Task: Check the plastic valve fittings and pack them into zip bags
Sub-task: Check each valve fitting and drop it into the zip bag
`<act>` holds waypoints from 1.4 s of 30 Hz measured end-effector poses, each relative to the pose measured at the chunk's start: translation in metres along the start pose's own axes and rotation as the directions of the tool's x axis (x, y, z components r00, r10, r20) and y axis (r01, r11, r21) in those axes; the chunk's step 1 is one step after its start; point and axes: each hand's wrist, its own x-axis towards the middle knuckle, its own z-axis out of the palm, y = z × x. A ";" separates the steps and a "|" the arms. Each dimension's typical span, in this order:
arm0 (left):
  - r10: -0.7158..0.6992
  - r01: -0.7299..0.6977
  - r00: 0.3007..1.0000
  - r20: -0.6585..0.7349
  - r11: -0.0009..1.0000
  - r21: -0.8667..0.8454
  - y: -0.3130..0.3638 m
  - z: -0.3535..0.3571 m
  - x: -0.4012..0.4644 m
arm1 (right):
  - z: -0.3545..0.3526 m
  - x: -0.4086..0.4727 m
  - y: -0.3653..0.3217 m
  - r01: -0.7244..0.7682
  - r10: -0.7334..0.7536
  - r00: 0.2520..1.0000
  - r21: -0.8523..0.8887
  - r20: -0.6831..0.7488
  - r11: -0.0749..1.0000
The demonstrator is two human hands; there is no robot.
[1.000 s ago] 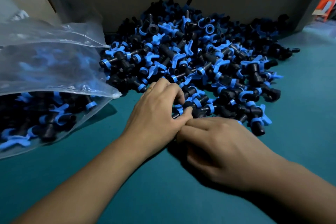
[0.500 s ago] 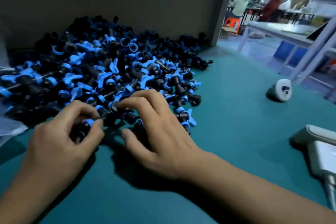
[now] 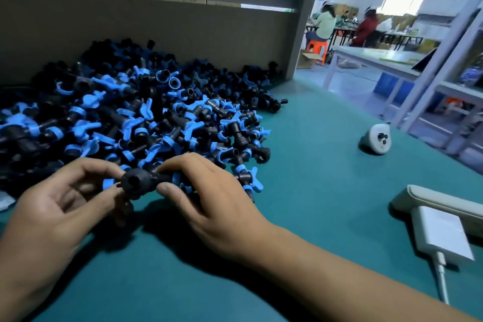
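A: What are the hands doing?

B: Both are pinching one black valve fitting just above the green table, at about seven o'clock in the view. The left hand is gripping its blue-ringed end between thumb and curled fingers; the right hand is clamping the other end between thumb and forefinger.

A: And the rest of the stock?

B: A big pile of black-and-blue fittings is lying at ten o'clock, reaching back to the cardboard wall, with its near edge just beyond the hands.

A: Any bag showing?

B: Only a clear scrap is peeking in at nine o'clock; I cannot tell what it is.

A: Anything else?

B: A white round gadget is sitting at three o'clock, and a white charger with its cable is lying at four o'clock against a pale grey device.
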 end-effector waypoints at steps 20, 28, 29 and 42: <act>0.007 -0.007 1.000 -0.017 1.000 -0.016 0.008 0.006 -0.006 | 0.003 -0.001 0.010 -0.025 0.072 0.985 0.281 -0.159 0.959; 0.155 -0.206 0.977 0.148 0.871 0.446 0.001 0.006 -0.011 | 0.000 -0.004 0.008 0.003 0.042 0.975 0.205 -0.217 0.979; 0.160 -0.219 0.973 0.167 0.869 0.443 0.001 0.007 -0.012 | -0.001 -0.004 0.007 0.007 0.039 0.973 0.196 -0.228 0.981; 0.296 -0.272 0.955 0.005 0.870 0.412 0.018 0.012 -0.010 | 0.003 0.000 0.011 -0.029 0.088 0.961 0.221 -0.263 0.975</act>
